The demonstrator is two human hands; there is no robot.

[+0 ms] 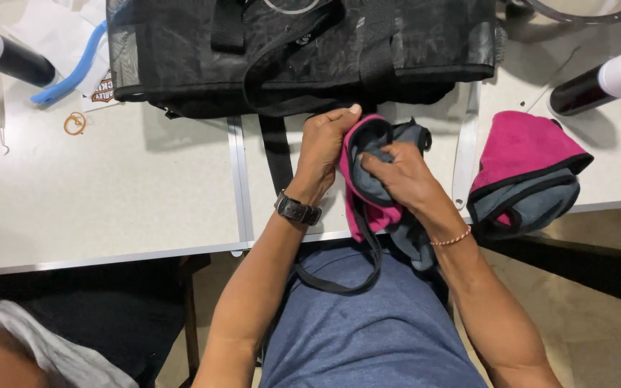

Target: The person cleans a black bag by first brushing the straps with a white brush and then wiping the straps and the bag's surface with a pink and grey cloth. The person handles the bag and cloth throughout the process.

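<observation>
Both hands hold a soft pink and grey fabric pouch (374, 188) with black trim over the near edge of the white table (131, 201). My left hand (325, 147), with a dark watch on the wrist, grips its left side, thumb up. My right hand (400, 172), a bead bracelet on its wrist, presses fingers into the pouch's grey inside. A black strap loop hangs from the pouch down to my lap. A second pink and grey pouch (526, 176) lies on the table to the right. A large black mesh bag (296, 50) sits just beyond my hands.
Two dark bottles with white caps lie at the far left (8, 54) and far right (601, 82). A blue curved strip (73, 65), a small orange rubber band (75, 123) and papers lie at the left. Another person's arm (8, 352) shows at the bottom left.
</observation>
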